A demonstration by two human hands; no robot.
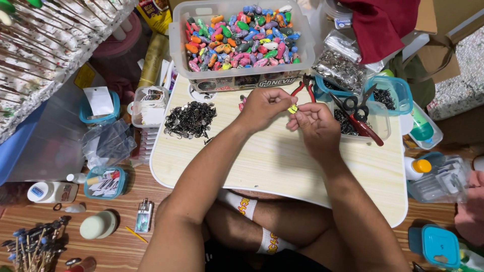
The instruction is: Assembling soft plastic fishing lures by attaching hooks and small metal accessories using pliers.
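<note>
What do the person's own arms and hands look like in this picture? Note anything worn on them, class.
Both arms are bare from the upper arm down: no sleeves show. The left hand and the right hand wear no gloves, and no watch, bracelet or ring can be seen. Fingers are uncovered. No cables or markings show on either arm.

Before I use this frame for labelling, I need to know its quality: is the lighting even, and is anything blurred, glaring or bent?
Head view: lighting is soft and even, with faint shadows under both hands, left hand and right hand, on the pale table; the small yellow piece pinched between them is sharp but tiny; wide-lens bending shows at the edges; mild glare on the clear bin.
</note>
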